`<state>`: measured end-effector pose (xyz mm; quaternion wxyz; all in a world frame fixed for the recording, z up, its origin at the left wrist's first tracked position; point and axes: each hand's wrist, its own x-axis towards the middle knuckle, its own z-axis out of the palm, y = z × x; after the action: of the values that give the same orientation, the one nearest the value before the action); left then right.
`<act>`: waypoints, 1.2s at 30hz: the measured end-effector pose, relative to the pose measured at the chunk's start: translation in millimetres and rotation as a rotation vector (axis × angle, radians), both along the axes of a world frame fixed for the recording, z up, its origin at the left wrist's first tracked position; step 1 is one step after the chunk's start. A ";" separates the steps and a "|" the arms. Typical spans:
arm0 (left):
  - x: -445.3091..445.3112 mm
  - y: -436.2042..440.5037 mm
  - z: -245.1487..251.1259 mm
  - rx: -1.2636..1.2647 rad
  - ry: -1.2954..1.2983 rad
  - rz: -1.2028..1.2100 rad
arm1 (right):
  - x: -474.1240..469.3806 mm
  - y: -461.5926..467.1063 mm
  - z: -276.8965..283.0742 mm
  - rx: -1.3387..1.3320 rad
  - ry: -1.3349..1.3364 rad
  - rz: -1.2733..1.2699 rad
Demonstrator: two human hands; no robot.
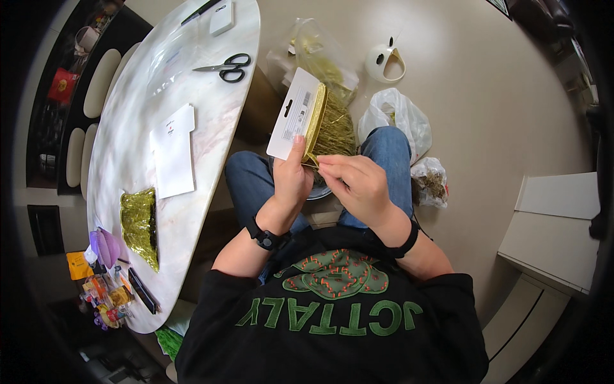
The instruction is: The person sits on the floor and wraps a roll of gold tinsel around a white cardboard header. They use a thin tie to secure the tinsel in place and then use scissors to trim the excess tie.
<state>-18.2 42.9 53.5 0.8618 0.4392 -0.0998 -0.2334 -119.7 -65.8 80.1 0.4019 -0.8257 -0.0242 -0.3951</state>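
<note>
A white cardboard hanger card (289, 122) with a slot and printed writing is gripped by my left hand (292, 180), thumb on top. Gold braided trim (315, 117) is wound along the card's right edge. From it gold metallic fringe (336, 127) hangs over my lap. My right hand (357, 185) pinches the trim's end between thumb and fingertips, close to my left thumb. On the marble table to the left lie black-handled scissors (232, 68), blades slightly apart, some white cards (173, 153) and a folded piece of shiny gold fringe (139, 225).
Clear plastic bags (319, 53) with gold material stand on the floor ahead. A white bag (395, 120) and a smaller bag of scraps (430, 182) sit beside my right knee. Farther off is a white hollow rounded object (383, 62). Small packages (108, 297) crowd the table's near left end.
</note>
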 end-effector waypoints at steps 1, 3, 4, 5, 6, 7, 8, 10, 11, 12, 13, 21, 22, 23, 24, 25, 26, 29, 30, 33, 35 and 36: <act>-0.1 0.3 4.0 -0.007 0.009 -0.004 | -0.4 0.9 1.8 -0.023 -0.013 0.020; -0.7 0.3 11.4 -0.012 0.026 -0.008 | -1.2 2.7 5.0 -0.056 -0.049 0.053; -0.7 -0.1 14.9 -0.016 0.033 -0.013 | -3.3 1.5 7.2 -0.110 -0.049 0.076; -0.6 0.0 18.2 -0.004 0.029 -0.011 | -4.8 2.1 9.1 -0.144 -0.042 0.092; -1.1 0.8 21.4 0.009 0.025 -0.010 | -6.4 3.4 11.0 -0.171 -0.046 0.104; -1.7 1.7 24.0 0.026 0.032 -0.008 | -7.6 4.9 12.8 -0.198 -0.049 0.116; -2.7 2.2 26.0 0.049 0.019 0.002 | -8.4 5.8 14.2 -0.232 -0.028 0.145; -4.1 3.4 28.6 0.078 -0.008 0.018 | -8.5 9.9 16.1 -0.240 -0.049 0.155; -3.8 3.1 29.0 0.101 0.011 0.033 | -8.5 11.7 16.6 -0.240 -0.052 0.162; -2.9 2.4 28.9 0.098 0.009 0.041 | -8.8 12.8 17.0 -0.243 -0.047 0.160; -2.1 3.0 29.0 0.116 0.026 0.053 | -8.6 15.0 17.0 -0.235 -0.052 0.161; 0.2 10.9 29.5 0.101 -0.006 -0.071 | -6.0 17.7 14.4 -0.097 -0.042 0.182; -0.5 9.5 28.6 0.017 -0.051 -0.079 | -6.2 15.8 15.0 -0.065 -0.009 0.191; -1.0 10.1 28.1 -0.001 -0.053 -0.109 | -6.5 13.1 16.0 -0.026 0.007 0.195; -1.2 11.6 27.8 -0.019 -0.056 -0.139 | -6.3 10.5 17.1 0.013 0.023 0.199; -0.9 13.3 27.4 -0.057 -0.052 -0.170 | -5.5 7.7 18.3 0.103 0.042 0.212; 0.6 14.3 26.6 -0.085 -0.071 -0.211 | -4.4 5.0 19.5 0.192 0.060 0.225; -0.2 16.6 22.9 -0.084 -0.098 -0.225 | -3.6 -4.0 22.7 0.434 0.196 0.264; 0.0 17.6 21.9 -0.108 -0.090 -0.260 | -3.1 -7.2 23.1 0.519 0.243 0.296; -0.4 18.6 19.8 -0.099 -0.095 -0.278 | -3.7 -14.3 23.0 0.695 0.377 0.371; -0.3 18.7 19.8 -0.082 -0.111 -0.282 | -3.4 -15.4 21.9 0.771 0.410 0.411; -0.2 18.4 20.3 -0.075 -0.106 -0.280 | -2.8 -15.5 21.2 0.793 0.403 0.424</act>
<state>-18.5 61.3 73.8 0.8301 0.4002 -0.2140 -0.3242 -122.5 -81.3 101.4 0.7534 -0.6461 0.0385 -0.1159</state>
